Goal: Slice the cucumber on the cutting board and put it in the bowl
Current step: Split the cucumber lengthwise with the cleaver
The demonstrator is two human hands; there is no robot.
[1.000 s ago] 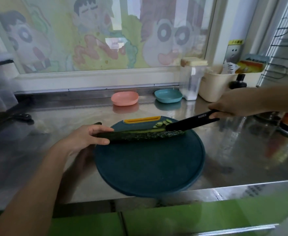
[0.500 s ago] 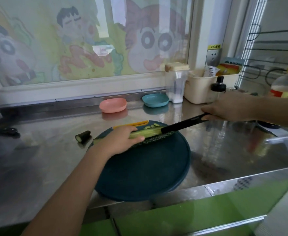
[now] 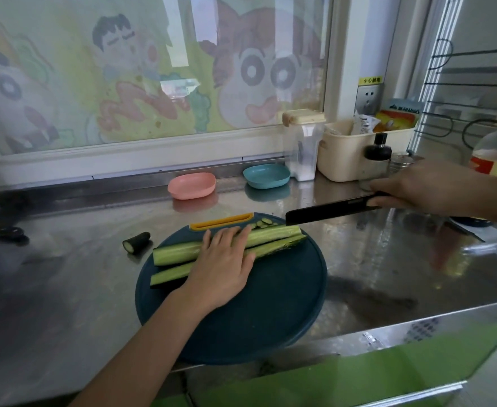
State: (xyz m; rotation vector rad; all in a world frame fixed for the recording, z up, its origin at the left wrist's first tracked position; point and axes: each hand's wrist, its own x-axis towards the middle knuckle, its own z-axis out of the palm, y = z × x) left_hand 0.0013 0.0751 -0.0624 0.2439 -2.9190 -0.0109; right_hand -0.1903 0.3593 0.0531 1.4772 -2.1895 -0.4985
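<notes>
On the cutting board (image 3: pixel 256 312), halved cucumber (image 3: pixel 177 252) under flat left hand (image 3: pixel 224 268), right hand (image 3: pixel 426 186) gripping knife (image 3: pixel 326 212) nearby

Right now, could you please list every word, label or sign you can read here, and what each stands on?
"小心触电": yellow sticker above the wall socket.
Mark on the knife: too blurred to read.
Print on the blue packet: too blurred.
Label on the oil bottle: too blurred.

Your left hand (image 3: pixel 224 265) rests flat on the split cucumber (image 3: pixel 177 252); your right hand (image 3: pixel 426 186) grips the knife (image 3: pixel 329 212) just above the cutting board (image 3: pixel 241 318).
</notes>
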